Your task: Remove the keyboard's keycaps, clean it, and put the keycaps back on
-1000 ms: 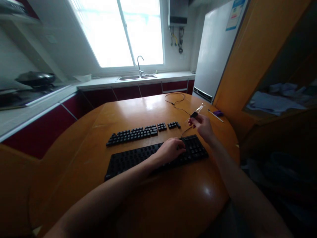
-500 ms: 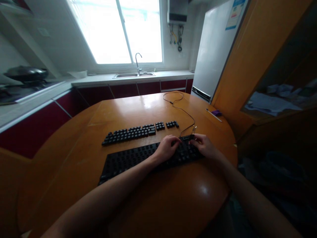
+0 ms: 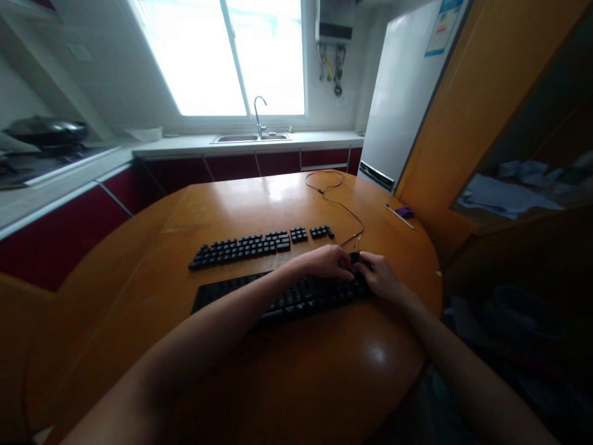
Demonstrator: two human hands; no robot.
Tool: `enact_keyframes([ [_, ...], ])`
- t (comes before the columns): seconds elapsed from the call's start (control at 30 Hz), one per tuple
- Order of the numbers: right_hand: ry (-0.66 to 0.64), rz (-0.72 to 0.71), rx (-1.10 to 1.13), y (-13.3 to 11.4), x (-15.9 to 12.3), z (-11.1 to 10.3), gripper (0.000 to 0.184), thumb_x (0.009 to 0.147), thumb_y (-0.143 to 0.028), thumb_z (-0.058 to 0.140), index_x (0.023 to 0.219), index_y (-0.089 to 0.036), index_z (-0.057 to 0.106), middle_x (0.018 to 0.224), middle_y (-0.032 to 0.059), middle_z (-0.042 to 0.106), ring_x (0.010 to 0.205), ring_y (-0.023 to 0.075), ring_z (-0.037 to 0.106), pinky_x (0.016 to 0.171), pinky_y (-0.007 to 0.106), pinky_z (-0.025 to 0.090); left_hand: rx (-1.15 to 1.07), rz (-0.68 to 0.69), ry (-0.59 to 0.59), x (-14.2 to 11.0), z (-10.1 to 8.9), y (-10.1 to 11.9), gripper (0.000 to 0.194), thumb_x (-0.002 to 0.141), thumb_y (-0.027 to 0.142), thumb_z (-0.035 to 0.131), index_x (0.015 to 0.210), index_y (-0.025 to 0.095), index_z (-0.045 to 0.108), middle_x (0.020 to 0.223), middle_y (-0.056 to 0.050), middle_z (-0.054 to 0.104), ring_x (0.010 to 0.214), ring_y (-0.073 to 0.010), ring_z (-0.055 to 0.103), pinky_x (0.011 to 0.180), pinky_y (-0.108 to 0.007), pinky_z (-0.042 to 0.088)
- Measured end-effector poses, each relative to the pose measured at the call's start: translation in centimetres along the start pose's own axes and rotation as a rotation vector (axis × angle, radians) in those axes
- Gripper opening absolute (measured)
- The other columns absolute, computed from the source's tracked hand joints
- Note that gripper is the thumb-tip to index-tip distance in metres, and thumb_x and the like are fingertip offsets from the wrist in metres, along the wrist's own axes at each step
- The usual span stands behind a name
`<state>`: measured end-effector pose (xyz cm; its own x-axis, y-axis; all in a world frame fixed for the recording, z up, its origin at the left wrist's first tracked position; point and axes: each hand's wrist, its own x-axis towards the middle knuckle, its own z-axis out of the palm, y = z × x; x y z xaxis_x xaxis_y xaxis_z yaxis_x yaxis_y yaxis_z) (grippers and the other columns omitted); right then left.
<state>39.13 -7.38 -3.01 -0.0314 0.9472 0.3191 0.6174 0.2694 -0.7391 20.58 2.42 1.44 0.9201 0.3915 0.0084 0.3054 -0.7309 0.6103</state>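
Observation:
A black keyboard (image 3: 296, 296) lies in front of me with its keycaps off over much of it. My right hand (image 3: 377, 273) is closed on a keycap puller (image 3: 355, 256), a black handle with thin wire prongs that point up and away. It is over the keyboard's right end. Close beside it, my left hand (image 3: 330, 262) is curled over the keyboard, thumb and fingers bent together near the puller. What those fingers hold, if anything, is hidden. Behind the keyboard, loose black keycaps (image 3: 241, 247) lie in rows, with smaller groups (image 3: 299, 233) to their right.
The keyboard's cable (image 3: 345, 210) runs back over the wooden table (image 3: 152, 272) and ends in a loop. A thin white stick (image 3: 399, 216) and a purple item (image 3: 404, 211) lie near the right edge. Beyond are a sink (image 3: 236, 139), a wok (image 3: 46, 131) and a fridge (image 3: 403, 93).
My right hand has come down with the keycap puller from above the table onto the keyboard's right end. My left hand has shifted right, next to it. The view has turned slightly.

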Motion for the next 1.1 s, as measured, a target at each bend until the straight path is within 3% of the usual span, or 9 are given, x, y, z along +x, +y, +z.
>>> enact_keyframes([
  [0.13,0.079,0.021,0.039,0.1,0.0,0.5,0.013,0.088,-0.026,0.051,0.079,-0.021,0.059,0.076,0.0033,0.066,0.072,0.0202,0.059,0.065,0.029,0.043,-0.09,0.08,0.112,0.8,1.6,-1.0,0.03,0.075,0.043,0.08,0.085,0.016,0.071,0.069,0.001,0.064,0.061,-0.0126,0.056,0.057,-0.023,0.038],
  [0.23,0.142,0.064,0.079,0.0,0.2,0.4,0.015,0.09,-0.029,0.051,0.079,-0.021,0.058,0.074,0.0034,0.065,0.072,0.021,0.061,0.066,0.03,0.045,-0.105,0.116,0.202,0.6,2.9,-1.7,0.026,0.079,0.039,0.078,0.089,0.016,0.071,0.074,0.0,0.067,0.066,-0.0132,0.058,0.06,-0.023,0.041],
  [0.37,0.183,0.067,0.05,-0.6,1.3,-0.4,0.015,0.091,-0.032,0.053,0.083,-0.021,0.059,0.078,0.0046,0.068,0.075,0.0221,0.064,0.068,0.03,0.045,-0.081,0.143,0.376,0.7,3.1,-2.1,0.017,0.083,0.031,0.075,0.093,0.017,0.073,0.083,-0.002,0.068,0.075,-0.0153,0.06,0.07,-0.026,0.046],
  [0.5,0.179,0.047,-0.06,-1.9,4.3,-0.9,0.011,0.092,-0.029,0.053,0.085,-0.023,0.058,0.078,0.0055,0.071,0.074,0.0227,0.067,0.066,0.029,0.042,-0.069,0.08,0.61,1.2,2.6,-2.3,0.013,0.084,0.026,0.074,0.094,0.018,0.071,0.088,-0.003,0.066,0.081,-0.0162,0.06,0.077,-0.028,0.048],
  [0.63,0.161,0.036,-0.18,-3.1,7.6,-0.2,0.01,0.092,-0.026,0.053,0.084,-0.023,0.058,0.074,0.006,0.07,0.071,0.0227,0.066,0.063,0.029,0.038,-0.047,-0.032,0.786,0.9,2.1,-2.9,0.026,0.085,0.019,0.072,0.109,0.019,0.062,0.092,-0.002,0.066,0.082,-0.0156,0.059,0.077,-0.028,0.049],
  [0.83,0.259,-0.041,-0.034,-2.6,8.7,2.0,0.014,0.09,-0.025,0.053,0.077,-0.021,0.057,0.073,0.0051,0.067,0.069,0.0198,0.061,0.062,0.029,0.04,0.182,0.016,0.773,0.1,0.8,-3.1,0.013,0.089,0.021,0.071,0.102,0.023,0.07,0.102,-0.005,0.064,0.097,-0.0193,0.06,0.088,-0.033,0.049],
  [0.97,0.308,-0.03,0.182,-1.5,8.3,2.2,0.016,0.088,-0.027,0.053,0.074,-0.021,0.055,0.068,0.0023,0.063,0.065,0.0179,0.06,0.059,0.028,0.042,0.14,0.086,0.784,0.6,0.5,-3.1,0.013,0.085,0.024,0.076,0.098,0.024,0.074,0.098,-0.004,0.066,0.096,-0.02,0.061,0.089,-0.034,0.049],
  [1.03,0.345,0.009,0.228,-0.9,8.3,1.7,0.019,0.089,-0.029,0.054,0.073,-0.02,0.056,0.067,0.0028,0.065,0.063,0.0173,0.061,0.061,0.028,0.044,0.073,0.036,0.816,0.7,0.4,-3.6,0.014,0.082,0.025,0.079,0.095,0.024,0.076,0.094,-0.003,0.066,0.092,-0.0196,0.062,0.087,-0.034,0.05],
  [1.1,0.393,0.041,0.237,-0.3,8.4,1.1,0.022,0.09,-0.031,0.054,0.072,-0.02,0.058,0.068,0.0039,0.067,0.063,0.0173,0.062,0.063,0.029,0.046,0.089,-0.119,0.846,0.5,0.1,-4.4,0.015,0.077,0.025,0.084,0.091,0.024,0.078,0.091,-0.003,0.065,0.091,-0.0209,0.06,0.086,-0.036,0.049],
])
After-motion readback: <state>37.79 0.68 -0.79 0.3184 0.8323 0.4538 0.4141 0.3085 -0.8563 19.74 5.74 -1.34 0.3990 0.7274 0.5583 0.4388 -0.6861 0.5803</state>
